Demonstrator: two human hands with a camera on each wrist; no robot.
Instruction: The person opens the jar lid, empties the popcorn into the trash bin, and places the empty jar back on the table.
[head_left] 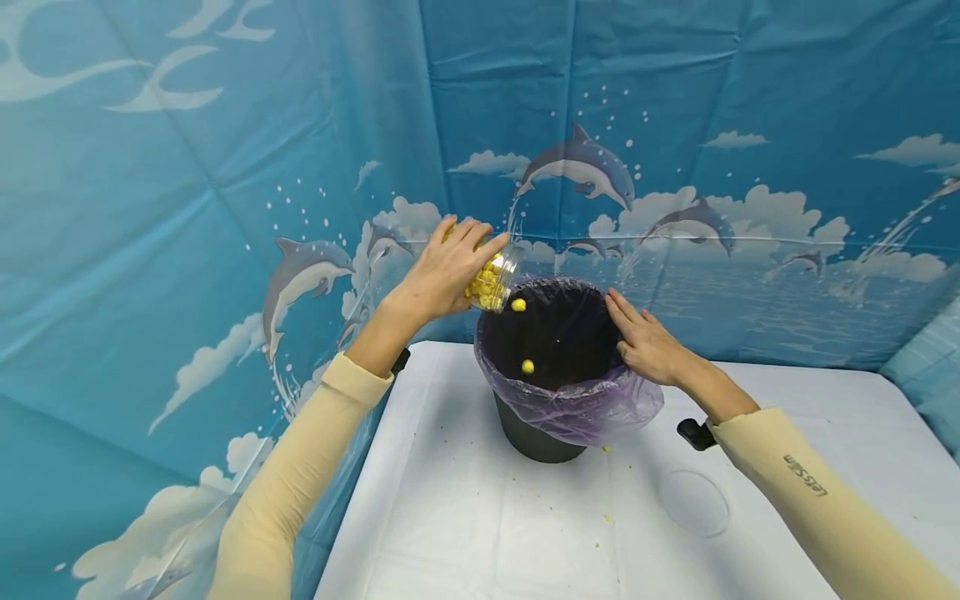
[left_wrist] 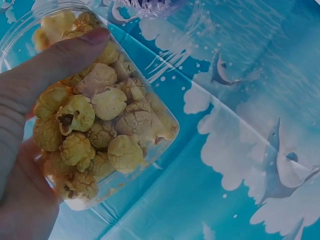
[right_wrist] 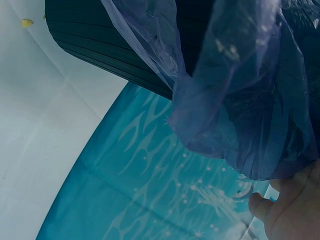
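Note:
My left hand [head_left: 450,267] grips a clear plastic jar [left_wrist: 165,120] of yellow popcorn [left_wrist: 102,105], its mouth tipped toward a dark bin [head_left: 542,433]. Two popcorn pieces [head_left: 519,305] are in the air over the bin's opening. A thin purple bag [head_left: 592,412] lines the bin and folds down over its rim. My right hand [head_left: 651,343] rests on the bin's right rim with fingers extended over the bag. In the right wrist view only part of that hand [right_wrist: 292,210] shows beside the bag.
The bin stands on a white table [head_left: 450,517] dotted with small yellow crumbs. A round clear lid [head_left: 693,502] lies on the table at the right. Blue sheeting with dolphins [head_left: 585,167] hangs behind and to the left.

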